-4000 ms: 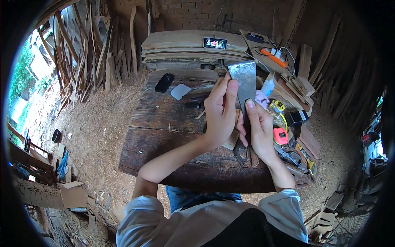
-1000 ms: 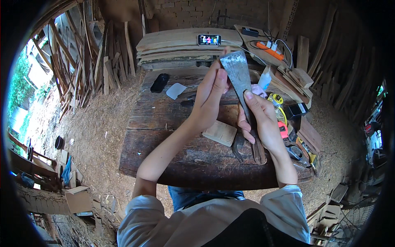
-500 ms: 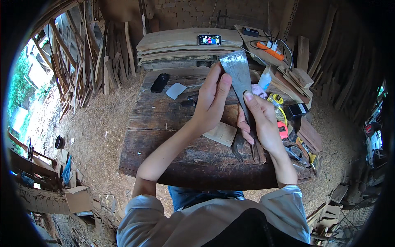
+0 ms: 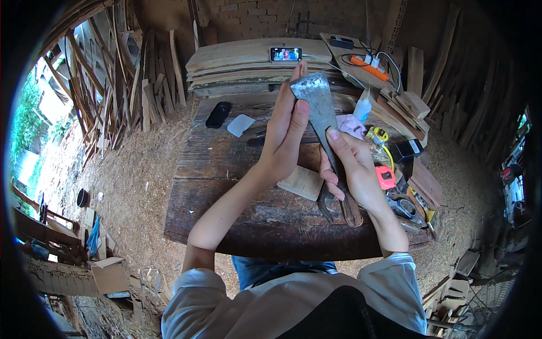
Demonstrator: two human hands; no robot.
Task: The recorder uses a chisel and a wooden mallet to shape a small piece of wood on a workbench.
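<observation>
- Right hand [image 4: 357,172]: closed around the narrow shank of a flared metal blade tool [image 4: 317,104], thumb laid along its upper face.
- Left hand [image 4: 282,141]: open, fingers extended and thumb raised, beside the blade's left edge; whether skin met metal could not be told.
- Blade tool: held above the counter [image 4: 220,198], wide end pointing far and slightly left, handle end toward the near edge.
- Step in hand, judged: the right hand bore the tool while the left attended to its wide end.
- Next move, judged: called for a firm right grip, a steady blade angle and left fingertips kept off the far edge.
- Just beneath the hands: a pale wood block [image 4: 301,184], lying flat, with a dark curved piece [image 4: 326,205] to its right.
- Right side: a red tape measure [image 4: 385,177], a yellow tape measure [image 4: 379,134] and a white bottle [image 4: 362,108] farther off.
- Far left: a black case [image 4: 218,114] beside a pale sheet [image 4: 241,125].
- Farthest: a lit phone [image 4: 285,54] propped on stacked boards [image 4: 237,56].
</observation>
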